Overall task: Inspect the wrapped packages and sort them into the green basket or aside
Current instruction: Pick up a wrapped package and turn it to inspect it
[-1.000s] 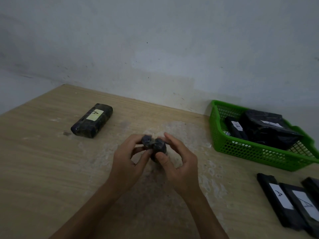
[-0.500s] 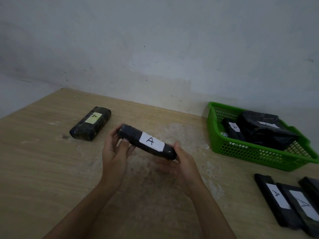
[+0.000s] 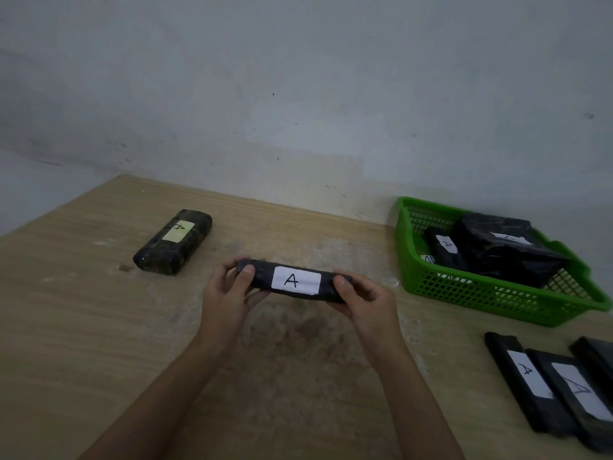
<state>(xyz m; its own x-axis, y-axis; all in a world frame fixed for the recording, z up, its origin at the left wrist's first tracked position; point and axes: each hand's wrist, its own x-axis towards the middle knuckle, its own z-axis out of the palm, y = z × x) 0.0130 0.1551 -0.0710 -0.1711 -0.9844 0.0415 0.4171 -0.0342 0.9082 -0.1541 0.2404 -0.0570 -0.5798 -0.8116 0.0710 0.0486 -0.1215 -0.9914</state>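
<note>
Pale wood-grain laminate worktop [image 3: 83,327] seen against a plain grey-white wall [image 3: 298,78]; surface scuffed and whitened near the middle. Green perforated plastic basket [image 3: 464,290] set at the right rear, already loaded with several black-wrapped packages [image 3: 504,250], at least two showing white labels. A row of flat black-wrapped packages with white "A" labels [image 3: 530,380] laid on the worktop at the near right, edges touching or overlapping; whether sorted or waiting cannot be told. One stubby dark mottled block with a yellowish label [image 3: 174,242] left alone at the far left, well apart from the rest, apparently set aside. Task judged to be partly done: one package in hand, at least the near-right row possibly still to be checked. A long, narrow package in black crinkled film with a white "A" label [image 3: 293,280] is held level above the worktop centre, label turned up. It is gripped at its ends, the left hand [image 3: 225,293] and the right hand [image 3: 368,302] each closed around it, thumbs on top. Wrap looks thin, glossy, slightly wrinkled; corners rounded.
</note>
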